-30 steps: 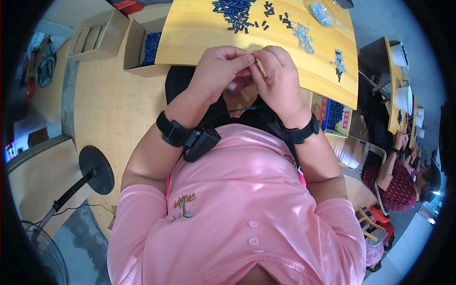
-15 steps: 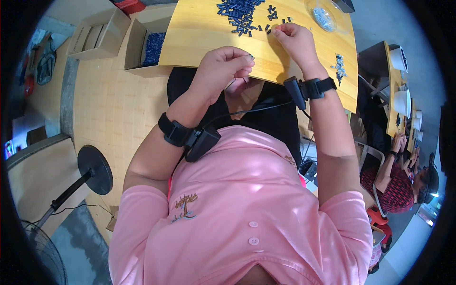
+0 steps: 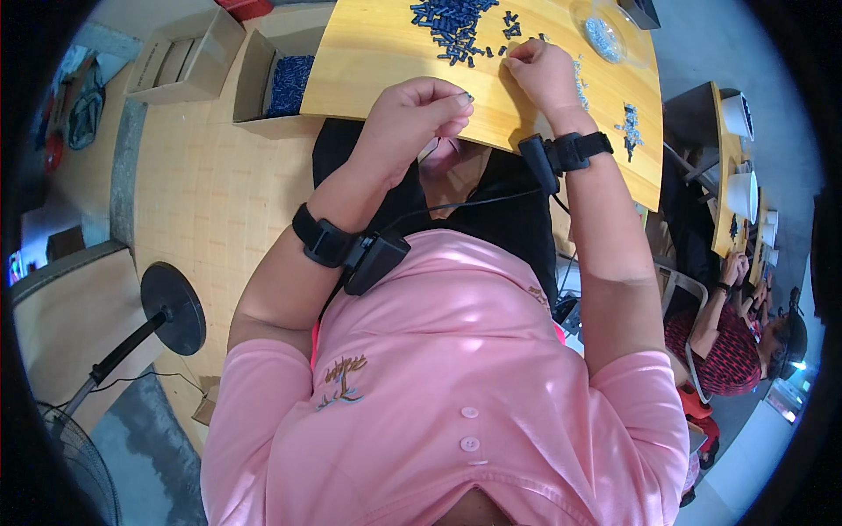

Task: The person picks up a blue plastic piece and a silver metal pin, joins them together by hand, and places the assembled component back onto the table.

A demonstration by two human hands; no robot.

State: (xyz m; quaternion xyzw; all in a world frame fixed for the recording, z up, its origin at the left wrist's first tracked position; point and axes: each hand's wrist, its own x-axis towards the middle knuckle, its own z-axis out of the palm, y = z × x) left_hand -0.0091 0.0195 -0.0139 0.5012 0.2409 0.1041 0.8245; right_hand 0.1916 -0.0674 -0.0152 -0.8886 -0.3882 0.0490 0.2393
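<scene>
My left hand [image 3: 414, 118] is closed in a pinch at the table's near edge. A tiny dark piece [image 3: 469, 96] shows at its fingertips; most of it is hidden. Farther right, my right hand [image 3: 545, 77] reaches over the tabletop with thumb and forefinger pressed together, and whatever they hold is too small to make out. Loose small black parts [image 3: 511, 32] lie just beyond those fingertips. To their left spreads a heap of small dark blue-black cylindrical parts [image 3: 452, 26].
On the wooden table [image 3: 377, 66], a clear round dish [image 3: 603, 39] holds small pale pieces. Silvery pieces [image 3: 630, 130] lie near the right edge. At left, an open carton [image 3: 254, 88] contains blue parts, and a fan stands below. A co-worker [image 3: 719, 342] sits at right.
My right hand has drawn slightly left, uncovering a strip of small pale pieces beside its wrist. My left hand has shifted up a little, still pinched. The table view has slid slightly rightward.
</scene>
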